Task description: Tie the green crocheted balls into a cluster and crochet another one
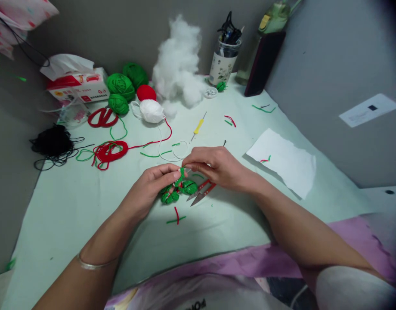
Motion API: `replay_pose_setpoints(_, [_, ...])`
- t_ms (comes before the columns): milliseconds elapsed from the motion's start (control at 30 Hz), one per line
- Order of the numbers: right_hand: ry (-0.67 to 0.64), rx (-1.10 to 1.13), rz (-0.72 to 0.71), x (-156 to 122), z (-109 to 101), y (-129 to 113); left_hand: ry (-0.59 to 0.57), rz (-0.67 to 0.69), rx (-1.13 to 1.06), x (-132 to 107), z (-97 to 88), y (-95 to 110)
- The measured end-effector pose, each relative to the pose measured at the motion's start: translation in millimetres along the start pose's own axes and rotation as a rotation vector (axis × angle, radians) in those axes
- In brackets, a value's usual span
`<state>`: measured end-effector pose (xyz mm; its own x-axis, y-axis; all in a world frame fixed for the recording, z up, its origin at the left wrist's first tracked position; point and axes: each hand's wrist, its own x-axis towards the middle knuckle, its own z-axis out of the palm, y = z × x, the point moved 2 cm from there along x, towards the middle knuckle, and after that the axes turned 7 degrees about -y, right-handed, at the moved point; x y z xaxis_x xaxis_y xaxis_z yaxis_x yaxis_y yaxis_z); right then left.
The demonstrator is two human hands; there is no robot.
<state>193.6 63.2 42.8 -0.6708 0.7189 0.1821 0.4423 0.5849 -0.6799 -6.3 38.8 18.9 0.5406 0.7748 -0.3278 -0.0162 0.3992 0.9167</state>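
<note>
Near the middle of the table, my left hand (156, 183) pinches a small green crochet piece (181, 172) with a pale edge between thumb and fingers. My right hand (214, 165) is closed right beside it, fingertips together at the piece. Something thin and light shows at those fingertips, too small to name. Below my hands are green crocheted shapes (189, 187) with dark lines and bits of red and white. Orange-handled thread snips (202, 192) lie under my right hand, blades toward the left. Loose white yarn (180, 150) curls just beyond my fingers.
Behind stand green yarn balls (120, 86), a white yarn ball (152, 110), white stuffing (180, 64) and a pen cup (224, 62). Red scissors (103, 117) and black yarn (52, 142) lie left. A yellow-handled crochet hook (199, 125) lies ahead; torn paper (282, 159) lies right.
</note>
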Motion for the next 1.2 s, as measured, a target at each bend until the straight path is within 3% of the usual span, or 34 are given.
replay_pose_setpoints(100, [0.127, -0.167, 0.019, 1.9, 1.4, 0.9, -0.008, 0.002, -0.001, 0.2, 0.0, 0.6])
replay_pose_setpoints(200, [0.153, -0.217, 0.087, 3.6, 1.0, 3.2, 0.013, 0.014, 0.007, -0.1, -1.6, 2.1])
replay_pose_setpoints(367, [0.177, -0.155, 0.204, -7.8, -25.3, 1.6, 0.047, 0.039, -0.067, -0.9, -3.5, 3.8])
replay_pose_setpoints(467, [-0.139, -0.264, 0.187, -18.1, -32.6, -11.0, 0.090, 0.064, -0.147, -0.3, -4.2, 3.9])
replay_pose_setpoints(567, [-0.451, -0.354, 0.151, -27.2, -21.1, -23.8, 0.116, 0.079, -0.180, 0.4, -5.2, 3.6])
replay_pose_setpoints(700, [-0.538, -0.347, 0.121, -38.1, -6.2, -26.1, 0.122, 0.087, -0.188, -0.2, -6.9, 3.0])
replay_pose_setpoints(800, [-0.561, -0.272, 0.154, -46.3, -16.2, -19.3, 0.134, 0.099, -0.204, -1.5, -7.7, 3.3])
replay_pose_setpoints(867, [-0.501, -0.156, 0.205, -48.1, -31.0, -15.7, 0.141, 0.112, -0.208, -2.0, -7.5, 4.0])
replay_pose_setpoints(1000, [-0.212, 0.219, 0.306, -40.3, -49.0, -14.2, 0.145, 0.122, -0.197, -0.4, -5.5, 5.3])
replay_pose_setpoints(1100, [-0.112, 0.358, 0.242, -27.9, -40.2, -15.4, 0.145, 0.132, -0.177, 0.7, -3.9, 5.4])
replay_pose_setpoints(1200, [-0.134, 0.297, 0.210, -15.2, -26.0, -15.3, 0.136, 0.144, -0.147, 0.0, -3.5, 5.2])
